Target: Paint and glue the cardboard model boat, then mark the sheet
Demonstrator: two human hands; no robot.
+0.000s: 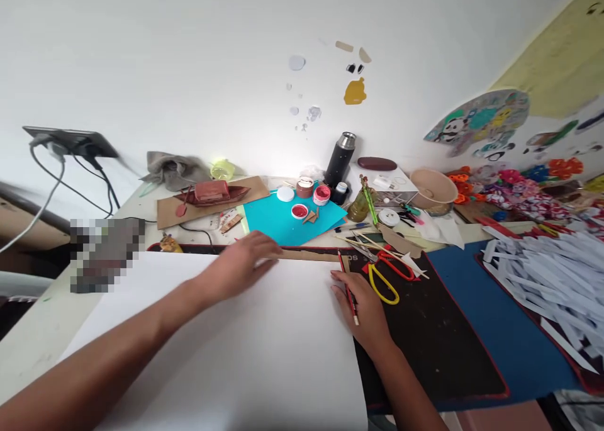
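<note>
A large white sheet of paper (264,349) covers the near part of the table and part of a black mat (425,349) with a red edge. My left hand (240,264) is at the paper's far edge, fingers stretched out to the right, holding nothing. At the paper's right edge is my right hand (361,305), its fingers closed around a red and black pencil (349,289) with a pale end. A strip of brown cardboard (306,255) shows just beyond the paper's far edge. Scissors with red and yellow handles (384,283) lie right of my right hand.
A blue-green sheet (264,220) bears open paint jars (321,195). Behind stand a black flask (340,160) and a model boat (212,193) on cardboard. A bowl (433,189) and a heap of white paper strips (552,280) are at the right.
</note>
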